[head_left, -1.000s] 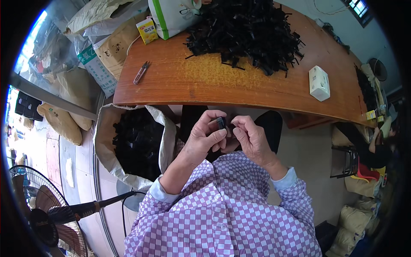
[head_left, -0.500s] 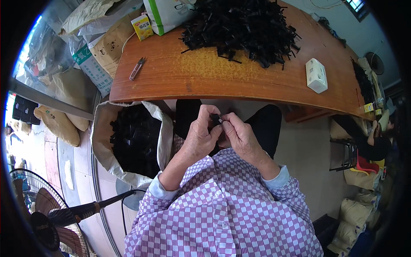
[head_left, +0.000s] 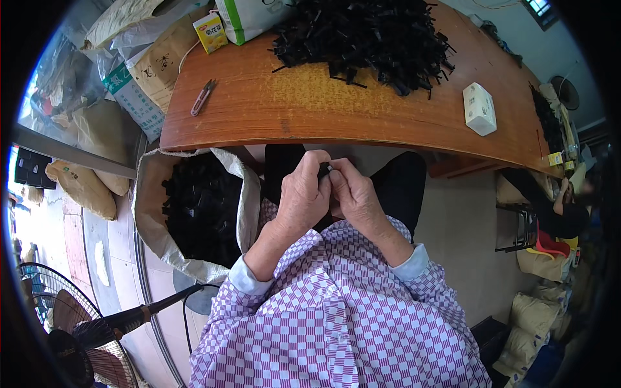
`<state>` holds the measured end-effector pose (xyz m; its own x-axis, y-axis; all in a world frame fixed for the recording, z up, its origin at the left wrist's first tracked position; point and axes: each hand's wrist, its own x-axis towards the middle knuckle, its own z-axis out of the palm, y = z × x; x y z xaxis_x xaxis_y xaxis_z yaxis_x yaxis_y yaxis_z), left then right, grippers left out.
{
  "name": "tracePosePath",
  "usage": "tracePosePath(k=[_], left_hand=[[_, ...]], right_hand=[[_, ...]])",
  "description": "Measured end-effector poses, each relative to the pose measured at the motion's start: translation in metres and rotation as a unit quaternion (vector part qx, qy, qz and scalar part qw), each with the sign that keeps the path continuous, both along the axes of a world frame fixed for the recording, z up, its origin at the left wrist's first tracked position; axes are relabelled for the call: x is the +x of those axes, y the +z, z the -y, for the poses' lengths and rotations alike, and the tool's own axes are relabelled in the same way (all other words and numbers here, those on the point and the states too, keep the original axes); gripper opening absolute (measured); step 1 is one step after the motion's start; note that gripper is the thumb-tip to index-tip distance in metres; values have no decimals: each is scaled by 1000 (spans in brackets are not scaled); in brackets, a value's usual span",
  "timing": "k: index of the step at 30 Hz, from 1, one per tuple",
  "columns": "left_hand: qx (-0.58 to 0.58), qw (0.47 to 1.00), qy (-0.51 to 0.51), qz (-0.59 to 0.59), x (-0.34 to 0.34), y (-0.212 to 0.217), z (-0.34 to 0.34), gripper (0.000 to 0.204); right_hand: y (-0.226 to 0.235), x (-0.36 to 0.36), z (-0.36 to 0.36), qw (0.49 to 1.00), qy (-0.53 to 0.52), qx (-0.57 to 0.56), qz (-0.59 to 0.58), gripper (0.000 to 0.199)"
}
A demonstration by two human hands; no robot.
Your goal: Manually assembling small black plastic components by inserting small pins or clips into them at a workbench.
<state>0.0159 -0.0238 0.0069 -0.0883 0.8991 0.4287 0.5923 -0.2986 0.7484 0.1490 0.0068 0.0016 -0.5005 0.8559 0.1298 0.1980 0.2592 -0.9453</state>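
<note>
My left hand (head_left: 303,194) and my right hand (head_left: 354,192) meet above my lap, just short of the table edge. Between their fingertips sits a small black plastic part (head_left: 324,170), mostly covered by the fingers. Both hands are closed on it, thumbs near each other. A heap of similar black plastic parts (head_left: 369,45), some with thin stems, lies on the brown table (head_left: 233,116). To my left, a white woven sack (head_left: 250,213) stands with its mouth wide, holding many black parts (head_left: 202,207).
Thread snips (head_left: 203,98) lie at the table's left, near a small yellow box (head_left: 211,32). A white tissue pack (head_left: 479,108) sits at the right. A standing fan (head_left: 71,336) is at lower left. Another person (head_left: 569,216) sits far right beside stacked sacks (head_left: 535,313).
My hands have drawn closer together around the black part, which shows less now. The left fingers curl over it more. The whole view has shifted slightly.
</note>
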Motion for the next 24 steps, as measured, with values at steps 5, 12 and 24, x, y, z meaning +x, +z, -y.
tracePosePath(k=[5,12,24], left_hand=[[-90,848,-110,511,-9,5,-5,24],[-170,644,-181,723,-23,6,0,29],[-266,713,-251,598,-5,8,9,40]], right_hand=[[12,5,-15,994,-9,-82,-67,22],[14,6,-16,969,27,-170,-178,11],[1,31,-26,909,120,-319,-240,25]])
